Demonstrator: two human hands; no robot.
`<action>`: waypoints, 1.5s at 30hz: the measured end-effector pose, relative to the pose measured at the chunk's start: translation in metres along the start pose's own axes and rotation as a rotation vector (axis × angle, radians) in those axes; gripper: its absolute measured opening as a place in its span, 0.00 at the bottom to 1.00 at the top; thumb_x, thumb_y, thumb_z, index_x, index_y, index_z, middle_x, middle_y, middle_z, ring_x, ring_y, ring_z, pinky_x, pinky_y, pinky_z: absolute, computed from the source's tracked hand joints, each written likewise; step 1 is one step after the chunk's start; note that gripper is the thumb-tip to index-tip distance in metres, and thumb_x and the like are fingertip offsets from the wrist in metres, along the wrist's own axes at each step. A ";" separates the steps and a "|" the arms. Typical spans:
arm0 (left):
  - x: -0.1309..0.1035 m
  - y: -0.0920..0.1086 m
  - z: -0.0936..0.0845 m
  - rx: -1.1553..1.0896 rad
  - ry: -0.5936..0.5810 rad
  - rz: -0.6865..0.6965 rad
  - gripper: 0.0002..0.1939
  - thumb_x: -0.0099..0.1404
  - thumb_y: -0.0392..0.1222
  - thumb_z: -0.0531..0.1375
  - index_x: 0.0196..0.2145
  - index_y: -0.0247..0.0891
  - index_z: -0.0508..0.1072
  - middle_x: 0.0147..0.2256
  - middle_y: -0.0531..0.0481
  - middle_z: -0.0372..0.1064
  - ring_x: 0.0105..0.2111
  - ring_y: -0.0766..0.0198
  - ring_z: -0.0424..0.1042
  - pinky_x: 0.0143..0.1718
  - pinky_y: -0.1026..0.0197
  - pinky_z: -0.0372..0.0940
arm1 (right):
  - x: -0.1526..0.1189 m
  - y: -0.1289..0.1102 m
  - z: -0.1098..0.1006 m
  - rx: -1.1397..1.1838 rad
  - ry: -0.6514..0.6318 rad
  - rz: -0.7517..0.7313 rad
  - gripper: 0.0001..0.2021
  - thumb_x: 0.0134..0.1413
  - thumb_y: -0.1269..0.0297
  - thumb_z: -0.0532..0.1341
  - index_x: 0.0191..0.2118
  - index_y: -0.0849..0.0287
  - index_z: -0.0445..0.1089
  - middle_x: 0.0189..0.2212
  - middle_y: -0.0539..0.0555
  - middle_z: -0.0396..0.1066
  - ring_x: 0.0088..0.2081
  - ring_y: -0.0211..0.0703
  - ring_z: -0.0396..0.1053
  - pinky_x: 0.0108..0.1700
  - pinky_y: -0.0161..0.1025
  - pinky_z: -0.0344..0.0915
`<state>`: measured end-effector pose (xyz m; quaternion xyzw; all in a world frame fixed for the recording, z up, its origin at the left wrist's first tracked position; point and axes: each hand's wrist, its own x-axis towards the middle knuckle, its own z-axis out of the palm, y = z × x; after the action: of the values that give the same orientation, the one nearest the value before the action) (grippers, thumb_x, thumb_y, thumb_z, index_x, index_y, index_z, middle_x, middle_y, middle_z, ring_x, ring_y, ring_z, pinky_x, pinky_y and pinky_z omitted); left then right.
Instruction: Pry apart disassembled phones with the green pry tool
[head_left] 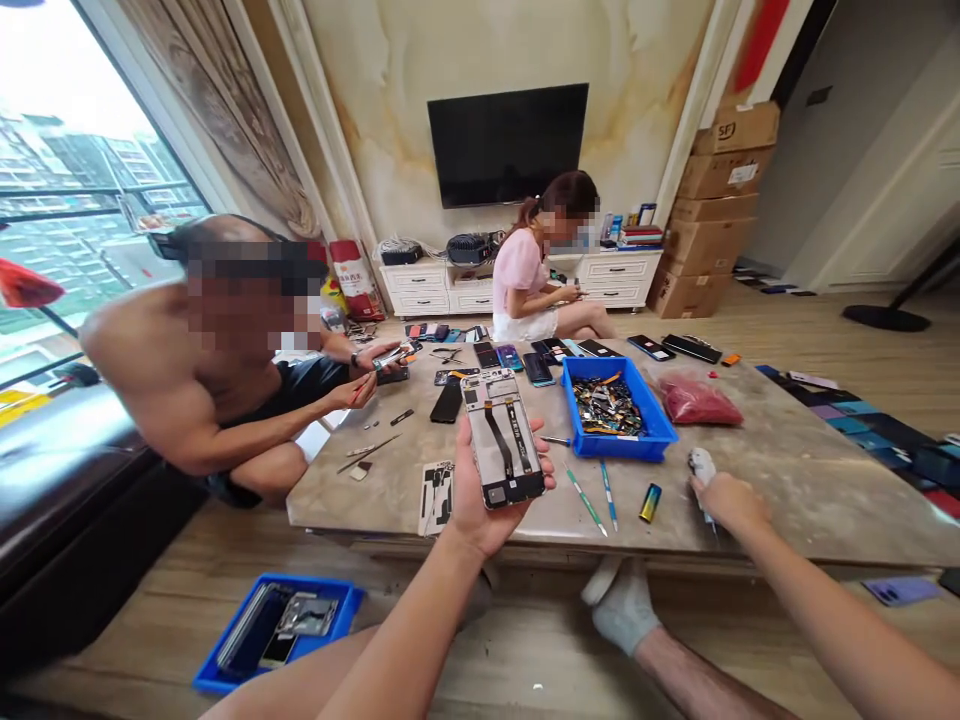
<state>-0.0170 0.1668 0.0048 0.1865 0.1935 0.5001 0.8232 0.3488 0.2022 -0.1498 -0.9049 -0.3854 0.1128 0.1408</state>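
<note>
Room: a stone-topped counter [795, 490] stands before a wall-mounted screen [510, 145].
Opened phone: this one [499, 420] is above the counter's near edge, mid-view, its inner side showing dark ribbon cables.
Left hand: palm up and half curled, it [480, 515] grasps the opened phone, thumb along one edge, fingertips around the other.
Right hand: well apart from the left, it [733, 505] has its fingers wrapped around a light-coloured tool [703, 470]; I cannot tell whether that touches the counter.
Between the hands: a green-and-white pen-like tool [586, 500], a blue-and-white one [609, 497] and a shiny cylinder [650, 503] lie near one another.
Behind those: a blue tray [622, 446] holds small parts [609, 403], just beside a red bag [701, 398].
Co-workers: one person [157, 370] sits at the left, another [519, 270] beyond the far edge.
</note>
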 end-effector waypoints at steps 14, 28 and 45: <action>-0.075 -0.022 0.004 0.045 0.075 0.079 0.40 0.72 0.68 0.43 0.44 0.28 0.78 0.32 0.42 0.74 0.27 0.59 0.74 0.32 0.57 0.70 | -0.274 -0.085 -0.088 0.658 0.116 -1.256 0.09 0.68 0.63 0.59 0.47 0.54 0.76 0.41 0.55 0.72 0.42 0.43 0.72 0.45 0.38 0.70; -0.109 -0.051 -0.023 0.174 0.331 0.164 0.33 0.60 0.69 0.63 0.41 0.33 0.79 0.32 0.46 0.77 0.37 0.54 0.77 0.40 0.59 0.70 | -0.316 -0.099 -0.074 0.566 -0.024 -1.570 0.07 0.68 0.75 0.58 0.42 0.59 0.72 0.37 0.56 0.71 0.39 0.44 0.68 0.45 0.41 0.68; -0.122 -0.046 -0.049 -0.047 0.205 -0.063 0.34 0.73 0.62 0.48 0.46 0.27 0.78 0.34 0.41 0.72 0.28 0.59 0.71 0.30 0.58 0.67 | -0.131 -0.107 -0.101 0.526 0.426 -0.842 0.14 0.67 0.55 0.60 0.37 0.62 0.65 0.33 0.53 0.67 0.35 0.42 0.66 0.44 0.42 0.66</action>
<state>-0.0587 0.0432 -0.0444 0.1090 0.2707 0.4949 0.8185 0.2199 0.1605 -0.0066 -0.6093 -0.6364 -0.0466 0.4707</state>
